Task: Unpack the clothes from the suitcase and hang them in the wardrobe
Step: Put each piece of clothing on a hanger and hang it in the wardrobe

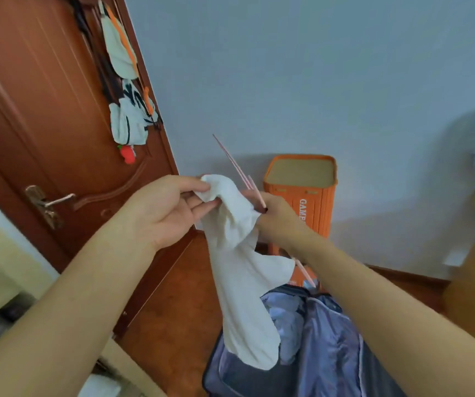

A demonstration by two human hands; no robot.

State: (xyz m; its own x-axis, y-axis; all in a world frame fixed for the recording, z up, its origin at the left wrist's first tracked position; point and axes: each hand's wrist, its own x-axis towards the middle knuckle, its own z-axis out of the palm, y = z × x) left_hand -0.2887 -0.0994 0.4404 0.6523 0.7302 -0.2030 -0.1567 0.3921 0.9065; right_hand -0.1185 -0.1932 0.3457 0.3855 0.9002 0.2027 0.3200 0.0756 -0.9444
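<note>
My forearms filled the bottom of the view, both reaching forward and up so my hands met at chest height. My left hand (164,207) pinched a bunched edge of the white garment (239,270) between thumb and fingertips, the other fingers stretched under the cloth. My right hand (276,216) was curled around a thin pink hanger (234,161), whose one arm stuck up and away to the left above my hands while the other end showed below my right wrist. The garment hung from between my hands, its lower end draped down into the open blue suitcase (330,339) below them, where more pale clothes (286,319) lay.

I judged I was threading the hanger into the garment. To do it well, I needed to find the neck opening with my left hand, hold it spread, and slide one hanger arm fully into a shoulder before working in the other, keeping the cloth from slipping back into the suitcase. The wardrobe was not in view.
</note>
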